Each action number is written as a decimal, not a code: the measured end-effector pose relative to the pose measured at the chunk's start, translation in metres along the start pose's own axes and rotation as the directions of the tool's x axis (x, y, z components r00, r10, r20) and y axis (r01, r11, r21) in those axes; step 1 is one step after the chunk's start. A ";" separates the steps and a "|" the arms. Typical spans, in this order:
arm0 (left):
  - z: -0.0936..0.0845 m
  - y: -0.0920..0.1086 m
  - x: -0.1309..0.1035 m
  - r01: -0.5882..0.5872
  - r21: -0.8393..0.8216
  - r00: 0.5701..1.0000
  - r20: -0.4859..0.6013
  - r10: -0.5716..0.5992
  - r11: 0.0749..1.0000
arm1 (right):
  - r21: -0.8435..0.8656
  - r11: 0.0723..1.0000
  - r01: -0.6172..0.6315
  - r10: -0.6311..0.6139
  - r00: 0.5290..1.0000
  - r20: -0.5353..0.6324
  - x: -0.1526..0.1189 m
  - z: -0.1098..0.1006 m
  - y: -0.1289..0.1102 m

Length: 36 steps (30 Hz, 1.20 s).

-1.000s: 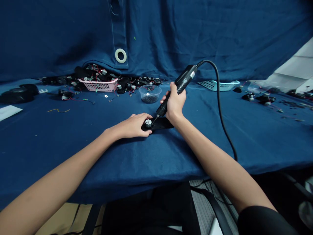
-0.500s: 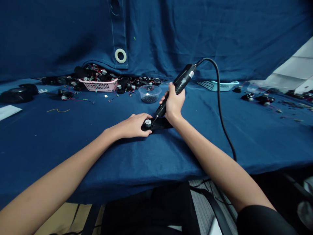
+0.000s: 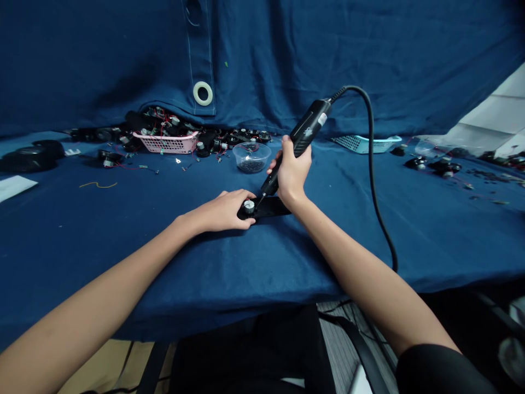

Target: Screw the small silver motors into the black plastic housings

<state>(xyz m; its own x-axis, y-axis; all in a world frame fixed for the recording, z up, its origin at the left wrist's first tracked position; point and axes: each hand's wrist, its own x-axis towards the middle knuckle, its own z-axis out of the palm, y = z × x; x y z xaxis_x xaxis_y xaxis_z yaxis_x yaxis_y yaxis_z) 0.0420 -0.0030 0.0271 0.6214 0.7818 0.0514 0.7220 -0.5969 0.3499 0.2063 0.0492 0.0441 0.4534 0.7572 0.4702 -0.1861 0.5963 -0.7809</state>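
My left hand (image 3: 229,210) grips the left end of a long black part (image 3: 270,207) lying on the blue cloth. A small round silver-and-white motor (image 3: 249,206) sits on that end, between my thumb and fingers. My right hand (image 3: 293,169) is wrapped round a black corded electric screwdriver (image 3: 307,128), tilted with its top to the upper right. Its thin bit points down onto the black part, just right of the motor. The exact contact point is too small to make out.
A clear bowl of small dark screws (image 3: 251,158) stands behind my hands. Behind it, a pink basket (image 3: 166,143) holds wired black parts, with more around it. A blue basket (image 3: 367,144) is at back right. The cord (image 3: 372,164) loops down over the table's front.
The top of the screwdriver has tipped slightly upward and its cord has shifted a little up and to the right. My left hand has hardly moved.
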 end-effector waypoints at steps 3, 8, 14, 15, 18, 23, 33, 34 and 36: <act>-0.001 0.001 0.000 -0.009 -0.001 1.000 -0.006 0.009 1.000 | 0.012 0.998 0.062 -0.063 0.994 0.091 -0.004 0.004 -0.007; -0.002 0.002 0.001 -0.019 -0.005 1.000 -0.007 0.019 1.000 | -0.055 0.990 0.132 -0.105 0.931 0.350 -0.011 0.016 -0.013; 0.003 -0.006 0.002 -0.058 0.004 0.998 -0.021 0.058 0.998 | -0.156 0.950 0.269 -0.145 0.826 0.545 -0.024 0.027 -0.016; 0.004 -0.007 0.002 -0.053 -0.001 0.998 -0.021 0.053 0.999 | -0.161 0.946 0.280 -0.151 0.823 0.547 -0.026 0.027 -0.017; 0.004 -0.007 0.001 -0.038 -0.007 0.999 -0.016 0.038 0.999 | -0.147 0.945 0.291 -0.176 0.834 0.523 -0.026 0.025 -0.016; 0.004 -0.006 0.001 -0.059 0.004 0.998 -0.035 0.059 0.998 | -0.117 0.955 0.272 -0.188 0.863 0.470 -0.022 0.020 -0.012; 0.007 -0.010 0.003 -0.090 -0.032 0.994 -0.060 0.088 0.995 | -0.094 0.953 0.287 -0.206 0.845 0.493 -0.020 0.021 -0.008; 0.007 -0.010 0.003 -0.088 -0.032 0.995 -0.058 0.087 0.996 | -0.093 0.953 0.289 -0.208 0.844 0.494 -0.020 0.021 -0.007; 0.007 -0.010 0.003 -0.084 -0.032 0.995 -0.055 0.082 0.996 | -0.104 0.950 0.295 -0.209 0.846 0.491 -0.020 0.020 -0.008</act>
<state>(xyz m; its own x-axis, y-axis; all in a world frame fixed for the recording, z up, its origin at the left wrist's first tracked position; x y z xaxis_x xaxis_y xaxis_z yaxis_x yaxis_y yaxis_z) 0.0384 0.0039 0.0177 0.6610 0.7387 0.1319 0.6568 -0.6546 0.3744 0.1807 0.0347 0.0488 -0.0054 0.6469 0.7626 0.0473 0.7619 -0.6459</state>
